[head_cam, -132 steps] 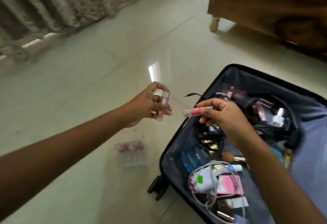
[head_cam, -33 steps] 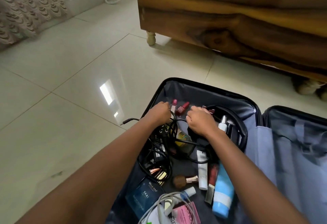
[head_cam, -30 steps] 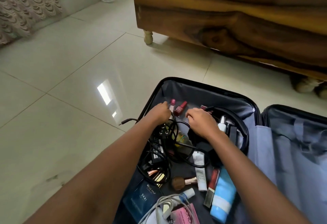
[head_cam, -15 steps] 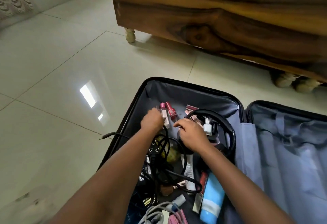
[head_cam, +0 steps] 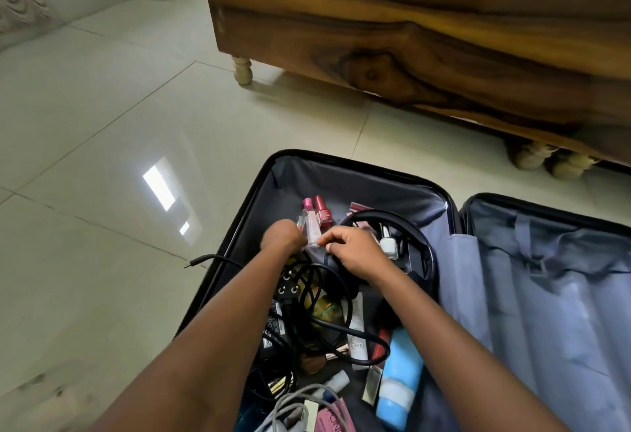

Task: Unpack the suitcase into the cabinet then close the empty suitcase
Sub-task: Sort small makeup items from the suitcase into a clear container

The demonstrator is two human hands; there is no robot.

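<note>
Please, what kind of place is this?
Probably a room in a home, perhaps a bedroom: an open suitcase lies on a tiled floor beside wooden furniture on turned legs.

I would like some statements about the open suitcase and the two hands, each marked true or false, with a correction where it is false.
1. The suitcase lies open on the floor. True.
2. The blue bottle stands on the floor outside the case. False: it lies inside the case, near the right forearm.
3. Both hands meet at a small clear tube. True: the left hand and right hand have fingers on it.
4. The suitcase is already empty. False: cables, bottles and a white bottle remain inside.
5. A red bottle lies beyond the hands. True.
</note>
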